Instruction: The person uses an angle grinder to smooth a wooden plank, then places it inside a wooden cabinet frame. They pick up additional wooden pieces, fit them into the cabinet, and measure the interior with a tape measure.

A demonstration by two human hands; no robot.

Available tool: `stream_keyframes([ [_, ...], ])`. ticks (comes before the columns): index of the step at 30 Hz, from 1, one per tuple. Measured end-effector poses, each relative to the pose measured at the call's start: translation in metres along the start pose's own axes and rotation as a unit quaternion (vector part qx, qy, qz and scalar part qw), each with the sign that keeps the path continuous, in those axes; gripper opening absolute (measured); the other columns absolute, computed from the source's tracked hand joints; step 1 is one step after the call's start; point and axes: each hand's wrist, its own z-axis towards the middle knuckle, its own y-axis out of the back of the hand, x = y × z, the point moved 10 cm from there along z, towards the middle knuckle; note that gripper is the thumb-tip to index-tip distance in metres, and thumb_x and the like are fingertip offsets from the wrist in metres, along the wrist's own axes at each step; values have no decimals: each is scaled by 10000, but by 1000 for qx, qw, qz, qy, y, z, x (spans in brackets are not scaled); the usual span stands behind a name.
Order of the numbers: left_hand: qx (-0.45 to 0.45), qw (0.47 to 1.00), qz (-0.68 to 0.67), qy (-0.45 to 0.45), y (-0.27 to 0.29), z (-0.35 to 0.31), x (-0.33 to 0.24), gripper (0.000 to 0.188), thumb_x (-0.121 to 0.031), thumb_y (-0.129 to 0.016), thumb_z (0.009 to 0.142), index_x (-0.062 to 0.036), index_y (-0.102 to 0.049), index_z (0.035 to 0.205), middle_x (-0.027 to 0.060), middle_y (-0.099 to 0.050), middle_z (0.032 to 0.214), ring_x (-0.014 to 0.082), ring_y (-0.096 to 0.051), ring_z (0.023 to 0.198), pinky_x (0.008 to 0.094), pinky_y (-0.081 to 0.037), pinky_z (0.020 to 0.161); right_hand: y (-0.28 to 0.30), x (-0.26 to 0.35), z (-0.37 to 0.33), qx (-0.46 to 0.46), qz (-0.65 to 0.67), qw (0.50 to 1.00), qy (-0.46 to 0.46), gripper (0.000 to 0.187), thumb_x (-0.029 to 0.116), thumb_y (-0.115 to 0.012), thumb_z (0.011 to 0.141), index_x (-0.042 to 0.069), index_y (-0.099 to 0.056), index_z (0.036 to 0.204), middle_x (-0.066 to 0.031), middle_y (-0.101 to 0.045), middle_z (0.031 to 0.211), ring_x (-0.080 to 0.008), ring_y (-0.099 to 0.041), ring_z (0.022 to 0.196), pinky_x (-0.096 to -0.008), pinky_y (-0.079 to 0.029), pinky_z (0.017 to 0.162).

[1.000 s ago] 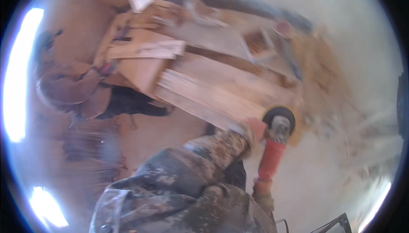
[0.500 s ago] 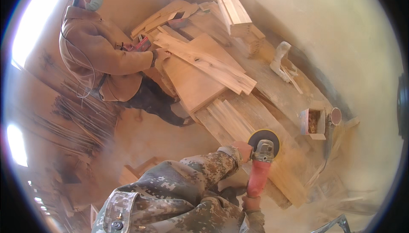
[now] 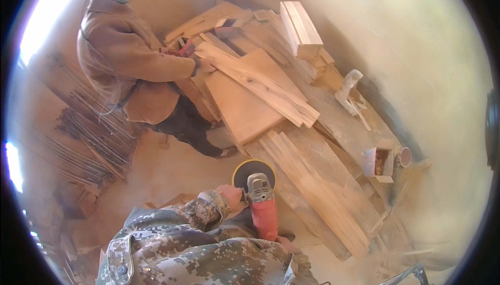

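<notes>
Grinder (image 3: 264,216) has swung left off the boards (image 3: 317,196), now in front of the camouflage jacket (image 3: 179,251). I judge its disc (image 3: 240,174) clear, so nothing's being worked. Left hand (image 3: 230,196) wraps the side handle (image 3: 244,195); right hand (image 3: 286,244), mostly hidden, seems closed on its rear.

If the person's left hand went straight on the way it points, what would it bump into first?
Most likely the red grinder, as the left hand seems to grip its side handle. Past it, that line seems to lead toward the long planks, though depth is hard to judge.
</notes>
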Motion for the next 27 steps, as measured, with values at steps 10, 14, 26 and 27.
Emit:
stream_keyframes([
  [10,88,985,-28,148,-34,-93,60,299,-246,-681,786,-45,-778,986,222,-751,958,384,-735,956,477,-586,871,206,108,-14,-434,-488,754,72,990,289,-867,654,70,-415,1506,-279,-408,1511,-487,-327,1432,-549,-285,1186],
  [14,108,977,-49,175,-60,-106,73,326,-253,-677,789,-50,-778,1024,219,-754,991,373,-732,990,473,-573,906,223,100,0,-321,-528,786,20,1000,326,-845,633,88,-420,1506,-292,-435,1462,-484,-364,1390,-568,-310,1166],
  [26,120,971,-59,200,-89,-113,78,335,-259,-682,774,-29,-774,1000,240,-749,989,386,-728,998,477,-568,917,317,89,-19,-339,-335,875,84,242,187,-689,704,-48,-644,745,-203,-687,724,-370,-694,708,-457,-522,633],
  [27,127,970,-56,200,-90,-113,77,334,-256,-679,774,-29,-774,1000,243,-748,988,387,-727,999,479,-568,918,324,87,-16,-336,-320,880,99,248,186,-703,696,-36,-658,797,-204,-692,765,-366,-697,761,-459,-527,672],
])
